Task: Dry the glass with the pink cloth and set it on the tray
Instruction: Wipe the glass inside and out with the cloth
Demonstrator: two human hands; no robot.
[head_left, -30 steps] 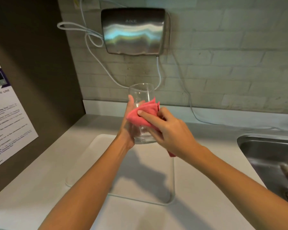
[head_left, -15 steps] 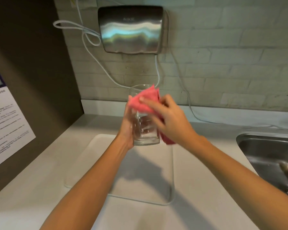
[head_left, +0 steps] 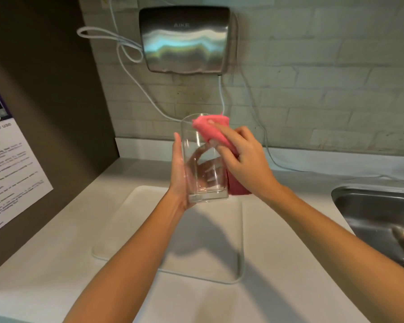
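Observation:
A clear drinking glass (head_left: 202, 159) is held upright in the air above the white tray (head_left: 135, 229). My left hand (head_left: 180, 173) wraps around its left side and back, fingers showing through the glass. My right hand (head_left: 245, 159) presses a folded pink cloth (head_left: 210, 130) against the glass's upper right side near the rim. More of the cloth hangs behind my right palm, beside the base of the glass. The tray lies flat on the pale counter with nothing on it.
A steel sink (head_left: 378, 213) is sunk into the counter at the right. A metal hand dryer (head_left: 187, 40) hangs on the brick wall, with white cables looping below it. A printed notice (head_left: 7, 159) is stuck to the dark panel on the left.
My right hand has slid the pink cloth from the middle of the glass up to its rim and right side. The glass stays held in my left hand above the tray.

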